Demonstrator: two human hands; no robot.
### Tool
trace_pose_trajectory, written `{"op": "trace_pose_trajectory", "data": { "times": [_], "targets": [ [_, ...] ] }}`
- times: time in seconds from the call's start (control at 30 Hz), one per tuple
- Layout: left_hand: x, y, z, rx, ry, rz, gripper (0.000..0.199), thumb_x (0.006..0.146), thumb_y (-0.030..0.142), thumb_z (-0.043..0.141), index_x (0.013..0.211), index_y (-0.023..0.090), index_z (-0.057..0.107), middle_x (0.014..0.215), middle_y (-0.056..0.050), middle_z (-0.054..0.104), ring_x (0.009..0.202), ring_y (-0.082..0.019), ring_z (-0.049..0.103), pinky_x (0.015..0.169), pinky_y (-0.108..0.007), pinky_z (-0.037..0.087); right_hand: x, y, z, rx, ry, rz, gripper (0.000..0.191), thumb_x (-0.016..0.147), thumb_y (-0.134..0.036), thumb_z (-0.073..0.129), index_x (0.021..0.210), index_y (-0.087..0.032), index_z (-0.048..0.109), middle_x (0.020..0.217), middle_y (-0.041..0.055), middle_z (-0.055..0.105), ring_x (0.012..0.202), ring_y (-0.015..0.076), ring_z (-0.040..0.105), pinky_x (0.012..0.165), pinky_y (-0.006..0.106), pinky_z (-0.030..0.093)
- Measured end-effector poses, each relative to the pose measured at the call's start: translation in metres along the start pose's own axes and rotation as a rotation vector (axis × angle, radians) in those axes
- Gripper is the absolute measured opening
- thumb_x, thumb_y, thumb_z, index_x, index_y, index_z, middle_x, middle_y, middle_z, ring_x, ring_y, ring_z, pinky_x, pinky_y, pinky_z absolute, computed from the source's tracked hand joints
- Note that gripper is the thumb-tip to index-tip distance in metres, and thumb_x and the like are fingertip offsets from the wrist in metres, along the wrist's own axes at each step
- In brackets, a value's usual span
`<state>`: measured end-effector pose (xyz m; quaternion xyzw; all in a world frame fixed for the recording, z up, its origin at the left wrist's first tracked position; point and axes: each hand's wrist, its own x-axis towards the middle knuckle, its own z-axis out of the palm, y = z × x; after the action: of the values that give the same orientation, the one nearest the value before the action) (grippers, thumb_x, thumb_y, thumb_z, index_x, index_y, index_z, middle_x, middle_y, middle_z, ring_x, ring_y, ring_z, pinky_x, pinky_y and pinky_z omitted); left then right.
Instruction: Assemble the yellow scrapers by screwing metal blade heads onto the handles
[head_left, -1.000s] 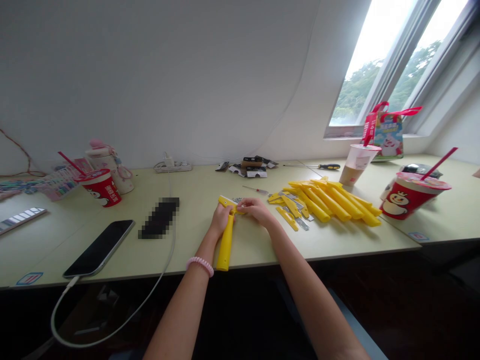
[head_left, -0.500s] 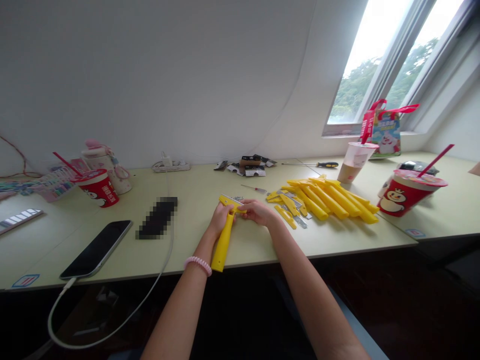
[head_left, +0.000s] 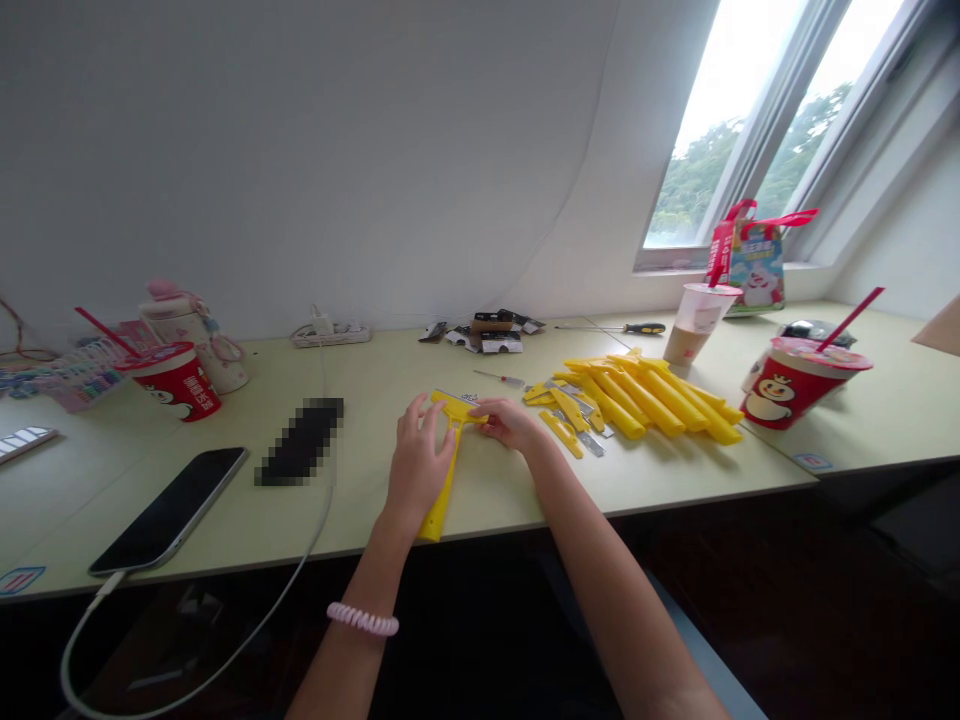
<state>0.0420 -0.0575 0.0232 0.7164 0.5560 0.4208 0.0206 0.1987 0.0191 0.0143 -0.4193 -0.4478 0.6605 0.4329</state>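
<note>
A yellow scraper (head_left: 441, 497) with a T-shaped head and a metal blade edge lies at the table's front edge, handle toward me. My right hand (head_left: 510, 424) pinches the right end of its head. Over the left side of the scraper is my left hand (head_left: 420, 455), fingers apart, its thumb beside the neck; whether it touches the scraper I cannot tell. Just behind the head lies a small pile of screws (head_left: 469, 397). A small screwdriver (head_left: 511, 380) rests beyond my right hand. To the right are flat yellow head pieces (head_left: 561, 432), loose blades (head_left: 592, 444) and several yellow handles (head_left: 651, 397).
Small dark boxes (head_left: 491, 331) and a larger screwdriver (head_left: 643, 328) lie toward the wall. Drinks stand right, a red cup (head_left: 787, 385) and a clear cup (head_left: 694, 330), with another red cup (head_left: 180, 385) left. A phone (head_left: 172, 510) trails a white cable (head_left: 304, 560) over the table edge.
My left hand has let go of the scraper and opened its fingers. The scraper has come down toward the tabletop. My right hand keeps its pinch on the head. The view has shifted slightly.
</note>
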Motion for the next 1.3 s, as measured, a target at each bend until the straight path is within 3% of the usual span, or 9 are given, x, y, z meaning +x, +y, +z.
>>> {"op": "trace_pose_trajectory", "data": {
  "times": [0.07, 0.13, 0.23, 0.43, 0.93, 1.3],
  "targets": [
    [-0.006, 0.011, -0.007, 0.19, -0.119, 0.147, 0.032, 0.08, 0.022, 0.045, 0.11, 0.02, 0.055, 0.127, -0.011, 0.041, 0.114, -0.025, 0.039, 0.095, -0.042, 0.035, 0.001, 0.0, 0.0, 0.093, 0.001, 0.04, 0.017, 0.053, -0.008, 0.066, 0.063, -0.016, 0.055, 0.064, -0.0019, 0.054, 0.054, 0.0057, 0.047, 0.045, 0.016, 0.039],
    [-0.009, 0.021, -0.009, 0.333, -0.229, 0.191, 0.035, 0.078, 0.018, 0.046, 0.112, 0.021, 0.054, 0.131, -0.012, 0.038, 0.116, -0.028, 0.037, 0.092, -0.044, 0.037, 0.001, 0.0, 0.0, 0.162, -0.001, 0.065, 0.017, 0.051, -0.006, 0.065, 0.061, -0.016, 0.055, 0.063, -0.0023, 0.054, 0.055, 0.0057, 0.047, 0.044, 0.016, 0.038],
    [-0.009, 0.031, -0.003, 0.478, -0.297, 0.18, 0.045, 0.077, 0.01, 0.043, 0.119, 0.023, 0.049, 0.137, -0.014, 0.031, 0.117, -0.03, 0.038, 0.086, -0.044, 0.042, 0.002, -0.001, 0.0, 0.185, -0.009, 0.072, 0.016, 0.051, -0.006, 0.064, 0.059, -0.016, 0.054, 0.061, -0.0024, 0.053, 0.054, 0.0059, 0.047, 0.043, 0.016, 0.037],
    [-0.01, 0.038, 0.006, 0.549, -0.372, 0.129, 0.06, 0.075, -0.003, 0.029, 0.13, 0.023, 0.034, 0.141, -0.02, 0.02, 0.092, -0.021, 0.057, 0.072, -0.034, 0.048, 0.0, -0.002, 0.0, 0.223, 0.01, 0.079, 0.017, 0.053, -0.006, 0.062, 0.059, -0.018, 0.053, 0.057, -0.0034, 0.05, 0.051, 0.0068, 0.044, 0.041, 0.017, 0.036],
    [-0.011, 0.036, 0.012, 0.589, -0.324, 0.118, 0.055, 0.08, 0.002, 0.027, 0.131, 0.022, 0.034, 0.136, -0.022, 0.027, 0.092, -0.023, 0.057, 0.068, -0.034, 0.05, -0.003, -0.003, 0.0, 0.259, -0.02, 0.099, 0.016, 0.053, -0.004, 0.061, 0.059, -0.017, 0.052, 0.058, -0.003, 0.052, 0.058, 0.0079, 0.05, 0.051, 0.018, 0.04],
    [-0.014, 0.035, 0.015, 0.561, -0.281, 0.094, 0.05, 0.079, 0.001, 0.027, 0.125, 0.019, 0.038, 0.137, -0.022, 0.026, 0.096, -0.024, 0.055, 0.068, -0.033, 0.05, -0.005, -0.005, 0.001, 0.195, -0.082, 0.11, 0.02, 0.052, -0.004, 0.064, 0.059, -0.018, 0.051, 0.061, -0.0029, 0.053, 0.058, 0.0075, 0.049, 0.05, 0.018, 0.039]
  ]
}}
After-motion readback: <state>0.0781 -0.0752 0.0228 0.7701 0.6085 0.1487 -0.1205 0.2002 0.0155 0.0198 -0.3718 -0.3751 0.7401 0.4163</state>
